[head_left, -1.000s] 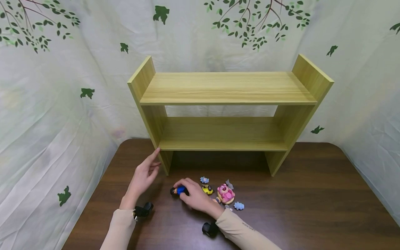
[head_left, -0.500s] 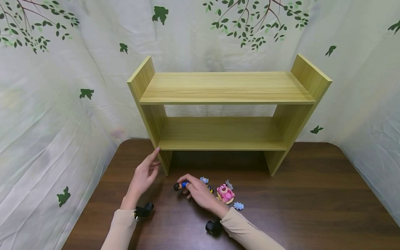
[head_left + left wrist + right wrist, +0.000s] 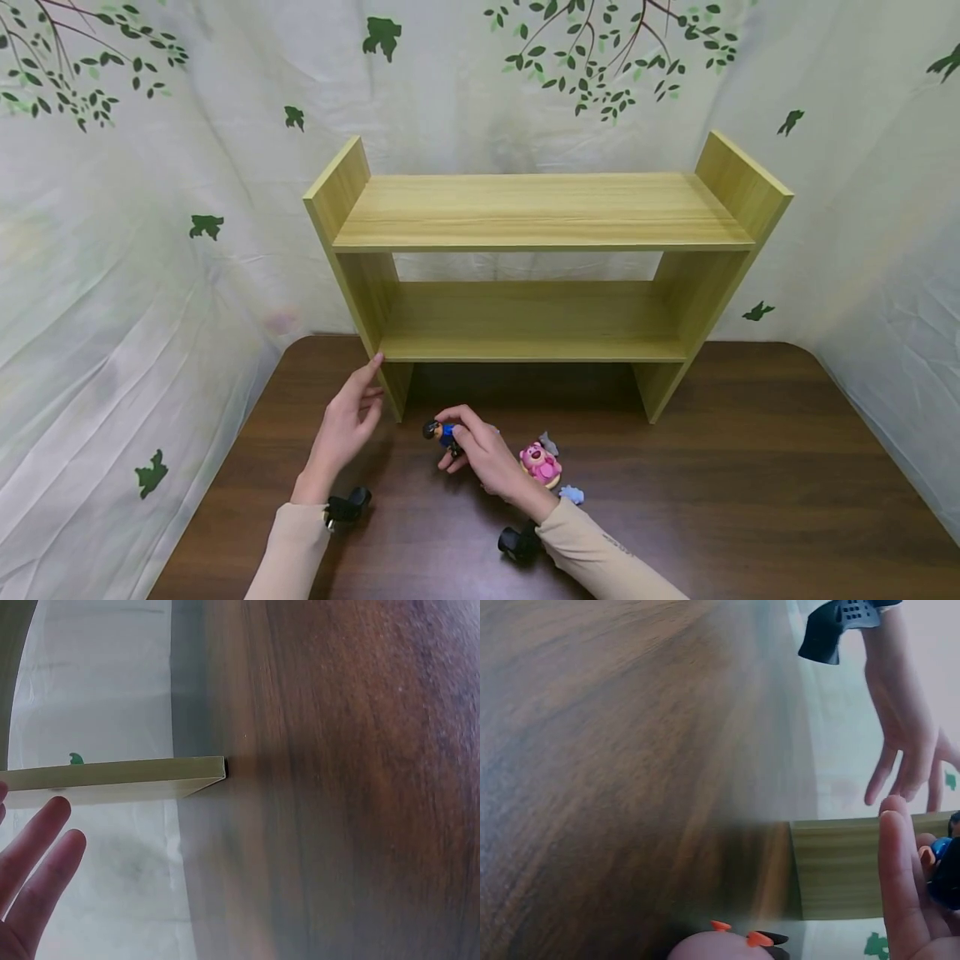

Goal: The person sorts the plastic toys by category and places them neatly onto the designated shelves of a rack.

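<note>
My right hand (image 3: 483, 457) pinches a small toy figurine (image 3: 444, 434) with dark hair and a blue top, held over the table in front of the shelf. In the right wrist view the figurine (image 3: 945, 866) shows partly, beside the straight fingers, cut off by the frame edge. My left hand (image 3: 347, 421) holds nothing; its index fingertip touches the left side of the wooden shelf (image 3: 525, 350), at the middle board's height. In the left wrist view its other fingers (image 3: 46, 881) are extended near the panel edge. A pink bear toy (image 3: 541, 465) sits just right of my right hand.
A small grey toy (image 3: 550, 443) lies behind the bear and a light blue one (image 3: 572, 494) in front of it. My right hand hides other small toys. The shelf stands at the back of the brown table (image 3: 750, 467), before a white leaf-printed cloth (image 3: 187, 333).
My right hand has picked up the dark-haired figurine and moved slightly right and toward the shelf, tilting it more upright and covering the yellow toy. My left hand has stayed at the shelf.
</note>
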The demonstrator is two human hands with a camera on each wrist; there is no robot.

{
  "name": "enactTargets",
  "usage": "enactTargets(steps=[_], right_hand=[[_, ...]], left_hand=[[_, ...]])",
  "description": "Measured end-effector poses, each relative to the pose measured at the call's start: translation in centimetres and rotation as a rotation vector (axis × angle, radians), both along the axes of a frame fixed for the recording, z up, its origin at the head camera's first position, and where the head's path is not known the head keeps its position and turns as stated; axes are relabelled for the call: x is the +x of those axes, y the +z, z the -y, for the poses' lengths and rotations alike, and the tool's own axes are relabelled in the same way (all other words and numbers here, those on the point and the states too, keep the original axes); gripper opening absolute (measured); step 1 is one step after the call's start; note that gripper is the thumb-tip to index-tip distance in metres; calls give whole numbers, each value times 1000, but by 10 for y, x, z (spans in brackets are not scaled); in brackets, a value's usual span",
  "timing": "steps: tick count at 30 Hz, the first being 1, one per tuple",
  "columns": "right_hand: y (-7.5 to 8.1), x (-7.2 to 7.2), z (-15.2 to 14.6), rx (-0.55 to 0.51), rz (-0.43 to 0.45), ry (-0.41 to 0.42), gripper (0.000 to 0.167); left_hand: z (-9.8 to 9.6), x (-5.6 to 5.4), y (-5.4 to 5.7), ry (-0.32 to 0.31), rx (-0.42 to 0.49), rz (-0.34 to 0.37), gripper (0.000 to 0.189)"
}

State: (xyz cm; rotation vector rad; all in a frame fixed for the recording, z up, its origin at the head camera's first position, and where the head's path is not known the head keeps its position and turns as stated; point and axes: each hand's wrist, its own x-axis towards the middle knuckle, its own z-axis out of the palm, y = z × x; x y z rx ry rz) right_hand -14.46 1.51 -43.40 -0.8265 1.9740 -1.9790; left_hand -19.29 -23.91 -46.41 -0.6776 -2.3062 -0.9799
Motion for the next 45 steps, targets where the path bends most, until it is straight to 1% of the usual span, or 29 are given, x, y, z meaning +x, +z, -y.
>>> enactTargets(steps=[3, 6, 11, 15, 19, 24, 28, 35, 41, 45], right_hand=[[0, -1, -1, -38, 13, 7, 28], [0, -1, -1, -50, 16, 2, 30], [2, -1, -3, -19, -27, -41, 34], [5, -1, -5, 10, -55, -83, 33], [7, -1, -7, -14, -65, -104, 31], [10, -3, -9, -40, -83, -107, 30], [11, -4, -11, -51, -106, -102, 29], [17, -5, -13, -44, -137, -131, 28], [22, -5, -15, -11, -132, -176, 27], [25, -5, -15, -28, -135, -174, 27]], left_hand=[[-1, 1, -1, -6, 5, -4, 79], [-1, 1, -1, -10, 4, -12, 79], [-4, 0, -2, -14, 6, -24, 79], [-6, -1, -2, -11, 22, -36, 79], [-8, -2, -2, -4, 36, -33, 80], [-11, -1, -1, 7, 42, -24, 81], [-12, 0, -2, 24, 50, -21, 80], [-14, -2, -5, 60, 63, -11, 82], [-18, -4, -8, 94, 83, 0, 77], [-22, -4, -9, 128, 94, 6, 76]])
